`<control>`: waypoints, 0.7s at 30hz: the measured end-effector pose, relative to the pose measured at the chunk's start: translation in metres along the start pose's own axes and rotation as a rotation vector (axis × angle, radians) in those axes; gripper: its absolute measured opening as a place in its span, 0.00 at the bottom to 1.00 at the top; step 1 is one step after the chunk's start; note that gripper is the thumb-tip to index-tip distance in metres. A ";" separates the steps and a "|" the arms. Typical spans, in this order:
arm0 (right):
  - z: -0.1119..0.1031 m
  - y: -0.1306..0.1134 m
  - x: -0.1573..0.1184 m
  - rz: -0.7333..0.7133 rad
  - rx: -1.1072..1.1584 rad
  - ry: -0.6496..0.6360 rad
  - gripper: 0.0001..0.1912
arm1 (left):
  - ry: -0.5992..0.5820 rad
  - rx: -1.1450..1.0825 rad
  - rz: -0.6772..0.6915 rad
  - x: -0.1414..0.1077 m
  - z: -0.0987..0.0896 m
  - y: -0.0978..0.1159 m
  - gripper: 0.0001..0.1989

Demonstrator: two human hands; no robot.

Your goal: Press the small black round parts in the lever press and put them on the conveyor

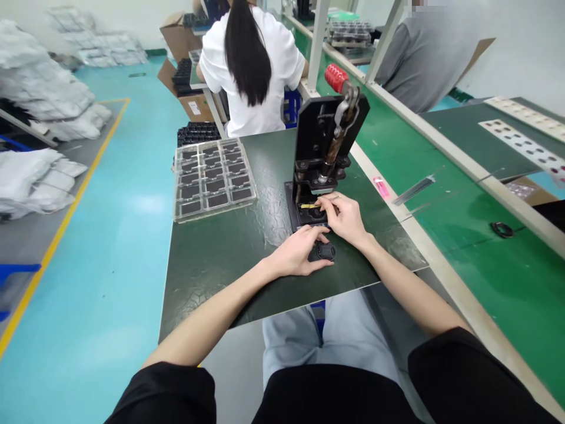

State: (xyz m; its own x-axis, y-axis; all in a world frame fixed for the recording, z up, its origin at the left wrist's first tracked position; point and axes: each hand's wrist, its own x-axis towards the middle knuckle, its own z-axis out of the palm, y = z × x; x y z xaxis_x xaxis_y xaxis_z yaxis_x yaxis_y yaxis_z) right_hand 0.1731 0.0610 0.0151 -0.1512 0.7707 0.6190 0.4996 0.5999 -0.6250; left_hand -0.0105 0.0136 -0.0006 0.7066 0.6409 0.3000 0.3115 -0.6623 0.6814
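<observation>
A black toggle press (326, 135) with a red-handled lever (336, 76) stands on the dark green table. Over its base my right hand (346, 218) is closed in a pinch at the right end of a thin yellow strip (308, 206), under the raised press head. My left hand (300, 252) rests on the table just in front of the press. Its thumb and fingers curve around the edges of a small round black part (326, 251). What the round part is for cannot be made out.
Left of the press lies a clear plastic tray (251, 191) with rows of black pieces. A green conveyor belt (485, 235) runs along the right, with thin rods (414, 190) and a black ring (502, 229). A person in white (260, 70) sits ahead; another in grey (424, 59) is across the belt.
</observation>
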 end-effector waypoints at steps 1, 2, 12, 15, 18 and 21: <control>0.000 0.000 0.000 0.010 0.002 0.002 0.23 | 0.004 0.000 0.006 0.000 0.000 0.000 0.32; 0.000 0.000 -0.001 0.026 0.005 0.000 0.23 | 0.007 0.001 0.010 0.000 0.000 0.000 0.32; -0.003 -0.001 -0.001 0.122 0.035 -0.053 0.18 | 0.004 0.012 0.010 0.000 0.000 0.000 0.31; -0.003 -0.001 -0.001 0.121 0.028 -0.059 0.17 | 0.006 0.015 0.018 0.000 -0.001 0.000 0.31; -0.003 -0.001 0.000 0.115 0.021 -0.058 0.16 | 0.002 0.016 0.012 -0.001 -0.001 0.000 0.31; -0.003 -0.002 0.000 0.092 0.029 -0.051 0.15 | -0.006 0.014 -0.001 -0.001 -0.001 0.000 0.31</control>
State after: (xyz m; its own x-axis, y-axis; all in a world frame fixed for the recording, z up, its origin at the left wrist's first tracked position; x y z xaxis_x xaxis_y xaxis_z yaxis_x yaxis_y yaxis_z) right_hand 0.1750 0.0592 0.0175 -0.1499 0.8322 0.5338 0.4888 0.5317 -0.6916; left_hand -0.0117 0.0133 0.0004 0.7100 0.6391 0.2958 0.3210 -0.6675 0.6719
